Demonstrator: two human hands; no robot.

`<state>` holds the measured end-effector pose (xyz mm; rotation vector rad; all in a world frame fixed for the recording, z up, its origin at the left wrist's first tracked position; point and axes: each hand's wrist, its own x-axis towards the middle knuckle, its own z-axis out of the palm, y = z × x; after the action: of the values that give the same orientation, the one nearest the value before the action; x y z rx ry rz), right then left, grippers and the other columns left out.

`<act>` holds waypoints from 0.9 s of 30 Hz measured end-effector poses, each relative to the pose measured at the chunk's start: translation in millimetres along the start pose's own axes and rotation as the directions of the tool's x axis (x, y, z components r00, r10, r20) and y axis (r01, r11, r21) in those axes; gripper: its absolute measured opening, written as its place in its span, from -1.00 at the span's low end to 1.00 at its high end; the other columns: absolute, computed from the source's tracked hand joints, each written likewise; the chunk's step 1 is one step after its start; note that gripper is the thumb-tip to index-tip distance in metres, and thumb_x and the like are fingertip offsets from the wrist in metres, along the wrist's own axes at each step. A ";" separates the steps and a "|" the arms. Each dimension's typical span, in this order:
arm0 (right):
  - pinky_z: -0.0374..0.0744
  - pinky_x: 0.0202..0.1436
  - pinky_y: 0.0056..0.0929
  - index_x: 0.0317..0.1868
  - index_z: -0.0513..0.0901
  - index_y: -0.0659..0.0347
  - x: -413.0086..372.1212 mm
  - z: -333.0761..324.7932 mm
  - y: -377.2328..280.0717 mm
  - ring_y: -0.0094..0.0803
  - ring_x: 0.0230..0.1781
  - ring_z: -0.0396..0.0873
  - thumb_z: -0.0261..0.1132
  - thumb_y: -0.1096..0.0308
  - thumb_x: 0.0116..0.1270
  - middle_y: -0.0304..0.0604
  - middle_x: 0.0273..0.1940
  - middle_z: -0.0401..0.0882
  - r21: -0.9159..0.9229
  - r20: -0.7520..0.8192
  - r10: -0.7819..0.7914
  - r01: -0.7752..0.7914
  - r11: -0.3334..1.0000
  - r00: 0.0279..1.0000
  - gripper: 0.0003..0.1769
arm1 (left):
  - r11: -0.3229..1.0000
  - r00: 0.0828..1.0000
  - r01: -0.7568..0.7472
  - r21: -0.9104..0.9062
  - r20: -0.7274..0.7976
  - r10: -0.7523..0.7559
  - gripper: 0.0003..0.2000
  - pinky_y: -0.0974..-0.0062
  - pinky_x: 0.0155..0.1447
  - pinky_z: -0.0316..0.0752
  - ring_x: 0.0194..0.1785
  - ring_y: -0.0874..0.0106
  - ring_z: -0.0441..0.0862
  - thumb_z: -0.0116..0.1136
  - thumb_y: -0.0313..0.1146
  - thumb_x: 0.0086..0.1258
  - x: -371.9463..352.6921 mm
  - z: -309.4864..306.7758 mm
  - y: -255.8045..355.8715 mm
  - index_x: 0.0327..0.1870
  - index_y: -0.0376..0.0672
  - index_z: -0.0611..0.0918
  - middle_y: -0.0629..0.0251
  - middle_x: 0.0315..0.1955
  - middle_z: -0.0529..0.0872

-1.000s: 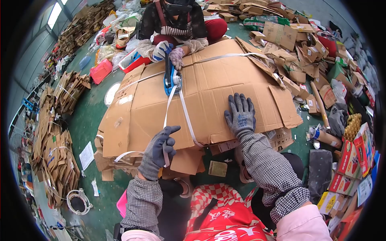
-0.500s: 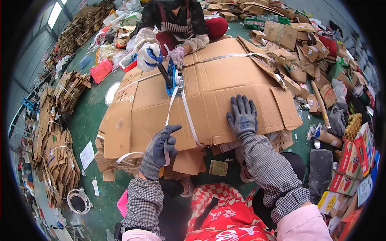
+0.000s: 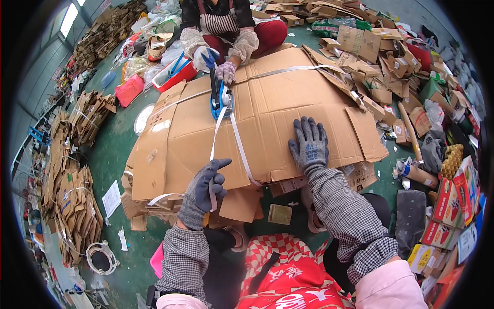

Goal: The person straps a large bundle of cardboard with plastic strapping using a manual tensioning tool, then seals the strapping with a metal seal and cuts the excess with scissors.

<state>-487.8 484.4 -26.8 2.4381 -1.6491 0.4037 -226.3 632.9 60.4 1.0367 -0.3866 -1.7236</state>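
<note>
A bundle of flattened cardboard (image 3: 190, 149) lies in front of me, with white strapping bands around it. In my gloved left hand (image 3: 205, 193), by the bundle's near edge, the loose end of a white strap (image 3: 216, 139) is gripped between curled fingers. My right hand (image 3: 311, 144), in a grey glove, rests flat on the cardboard with its fingers spread. A blue strapping tensioner (image 3: 216, 105) sits on top where the straps meet. Across from me a co-worker's gloved hands (image 3: 225, 72) hold the tensioner and its black lever.
A red-rimmed tray (image 3: 177, 77) with blue-handled tools stands beyond the bundle. Tied cardboard stacks (image 3: 77, 211) line the left side. Loose boxes (image 3: 360, 44) pile up at the back right, and red printed cartons (image 3: 446, 206) lie at the right. A white ring (image 3: 102, 258) is on the green floor.
The co-worker's hand on the lever has shifted right and down, bringing the lever nearly upright. More of the red-rimmed tray shows. My hands have hardly moved.
</note>
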 end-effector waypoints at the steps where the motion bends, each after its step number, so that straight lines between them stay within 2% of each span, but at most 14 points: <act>1: -0.21 0.49 -0.08 0.41 0.08 0.10 0.1 0.4 0.0 -0.17 0.46 -0.08 -0.08 -0.02 0.36 -0.04 0.43 0.00 -0.001 -0.002 0.000 0.000 1.000 1.000 -0.31 | 1.000 1.000 -0.001 0.000 0.001 0.001 -0.60 0.67 -0.49 0.39 -0.64 0.73 0.37 -0.12 -0.17 0.50 1.0 -2.5 -0.4 0.22 -0.25 0.36 0.55 -0.59 0.48; 3: -0.21 0.49 -0.08 0.41 0.09 0.10 0.1 0.0 -0.2 -0.18 0.46 -0.07 -0.07 -0.02 0.35 -0.06 0.43 0.00 0.001 -0.006 0.002 -0.002 1.000 1.000 -0.31 | 0.994 0.999 0.026 -0.110 0.050 -0.021 -0.57 0.71 -0.55 0.39 -0.65 0.66 0.48 -0.16 -0.21 0.51 3.9 -9.6 -1.5 0.29 -0.25 0.26 0.44 -0.56 0.60; 7: -0.20 0.49 -0.08 0.41 0.10 0.10 0.2 -5.2 -1.6 -0.18 0.46 -0.06 -0.07 -0.02 0.35 -0.07 0.43 0.01 0.022 -0.004 0.007 -0.007 1.000 1.000 -0.31 | 1.000 1.000 -0.013 -0.008 -0.014 0.013 -0.59 0.71 -0.58 0.35 -0.67 0.67 0.45 -0.14 -0.19 0.50 -1.1 -0.7 0.4 0.25 -0.24 0.33 0.45 -0.58 0.58; 10: -0.19 0.49 -0.09 0.40 0.11 0.11 -0.8 -5.9 -1.7 -0.19 0.45 -0.06 -0.06 -0.01 0.35 -0.06 0.42 0.02 0.025 -0.015 0.001 -0.001 1.000 1.000 -0.32 | 0.967 0.990 -0.101 0.236 -0.070 0.121 -0.65 0.66 -0.51 0.40 -0.58 0.66 0.46 -0.01 -0.24 0.44 -12.5 5.5 4.4 0.14 -0.25 0.46 0.48 -0.56 0.46; 13: -0.20 0.49 -0.09 0.41 0.11 0.11 0.1 -4.5 -0.3 -0.20 0.46 -0.06 -0.05 -0.01 0.35 -0.07 0.42 0.02 0.016 -0.005 0.010 -0.010 1.000 1.000 -0.32 | 0.844 0.954 -0.023 0.536 -0.241 0.179 -0.74 0.69 -0.63 0.33 -0.69 0.62 0.45 0.12 -0.28 0.37 -27.3 0.7 24.5 0.01 -0.17 0.55 0.44 -0.60 0.55; 15: -0.21 0.49 -0.05 0.40 0.12 0.13 0.5 -1.1 0.1 -0.15 0.45 -0.06 -0.05 0.00 0.35 -0.03 0.42 0.02 0.025 -0.018 -0.006 0.007 1.000 1.000 -0.31 | 0.576 0.865 0.169 0.800 -0.400 0.302 -0.71 0.65 -0.63 0.38 -0.67 0.62 0.50 0.13 -0.25 0.35 -35.3 -13.0 44.8 0.01 -0.17 0.55 0.39 -0.58 0.58; 16: -0.21 0.49 -0.05 0.40 0.12 0.13 1.4 -1.5 0.0 -0.15 0.45 -0.06 -0.05 0.00 0.35 -0.03 0.42 0.02 0.024 -0.023 -0.011 0.012 1.000 1.000 -0.31 | 0.579 0.864 0.164 0.799 -0.400 0.307 -0.71 0.65 -0.63 0.38 -0.67 0.62 0.50 0.13 -0.25 0.35 -38.3 -17.8 58.9 0.01 -0.17 0.55 0.39 -0.58 0.58; 18: -0.21 0.48 -0.02 0.39 0.12 0.17 3.4 -3.4 -1.1 -0.09 0.45 -0.07 -0.05 0.01 0.34 0.02 0.42 0.02 0.001 0.030 -0.027 0.027 1.000 0.999 -0.31 | 0.211 0.731 0.346 0.914 -0.404 0.550 -0.68 0.47 -0.47 0.53 -0.55 0.48 0.60 0.14 -0.23 0.31 -40.9 -27.2 86.8 0.03 -0.16 0.53 0.26 -0.48 0.63; 19: -0.18 0.46 0.02 0.38 0.15 0.22 4.7 -3.5 -1.8 0.00 0.43 -0.04 -0.04 0.02 0.33 0.11 0.39 0.03 -0.026 0.013 -0.058 0.058 0.998 0.998 -0.32 | 0.219 0.727 0.341 0.914 -0.404 0.555 -0.68 0.47 -0.47 0.53 -0.55 0.48 0.60 0.14 -0.23 0.31 -31.7 -41.9 90.0 0.03 -0.16 0.53 0.26 -0.48 0.63; 21: -0.16 0.46 0.03 0.37 0.16 0.23 10.2 -10.9 -2.6 0.03 0.42 -0.03 -0.04 0.03 0.33 0.12 0.38 0.05 -0.044 0.067 -0.068 0.071 0.997 0.995 -0.32 | -0.393 0.549 0.284 0.875 0.188 0.814 -0.63 0.27 -0.25 0.55 -0.32 0.24 0.63 0.10 -0.22 0.28 3.9 -78.2 86.8 0.09 -0.09 0.50 0.17 -0.28 0.65; 22: -0.13 0.45 0.03 0.36 0.18 0.24 13.7 -15.2 -3.4 0.05 0.40 -0.01 -0.04 0.03 0.32 0.14 0.37 0.06 -0.056 0.128 -0.068 0.076 0.996 0.989 -0.32 | -0.382 0.536 0.286 0.879 0.183 0.824 -0.63 0.27 -0.25 0.55 -0.32 0.24 0.63 0.10 -0.22 0.28 18.0 -74.6 84.9 0.09 -0.09 0.50 0.17 -0.28 0.65; 24: -0.07 0.42 0.04 0.32 0.24 0.25 25.0 -26.4 -6.9 0.09 0.35 0.07 0.01 0.04 0.30 0.17 0.33 0.12 -0.055 0.087 -0.090 0.095 0.994 0.992 -0.34 | -0.315 0.705 0.274 0.908 0.033 0.708 -0.58 0.14 0.08 0.42 -0.07 0.12 0.55 0.09 -0.29 0.21 55.6 -60.3 74.2 0.14 0.00 0.48 0.13 -0.07 0.60; 25: -0.04 0.40 0.04 0.30 0.26 0.23 32.7 -39.5 -10.3 0.09 0.34 0.08 0.04 0.06 0.29 0.17 0.31 0.15 0.043 0.162 -0.074 0.068 0.997 0.984 -0.36 | -0.302 0.696 0.275 0.913 0.027 0.717 -0.58 0.14 0.08 0.42 -0.07 0.12 0.55 0.09 -0.29 0.21 74.5 -64.1 66.3 0.14 0.00 0.48 0.13 -0.07 0.60; 27: 0.08 0.34 0.01 0.26 0.31 0.17 51.1 -50.0 -14.0 0.04 0.27 0.18 0.13 0.12 0.24 0.11 0.21 0.29 0.238 0.217 -0.095 0.042 0.970 0.972 -0.40 | -0.683 0.658 0.138 0.718 0.449 0.604 -0.51 0.13 0.27 0.26 0.14 0.09 0.40 0.10 -0.33 0.14 105.5 -80.0 49.2 0.18 0.01 0.46 0.11 0.11 0.47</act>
<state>-463.2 459.1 36.9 2.7987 -1.6806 0.3349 -142.3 536.8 0.2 2.0333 -2.0789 0.5173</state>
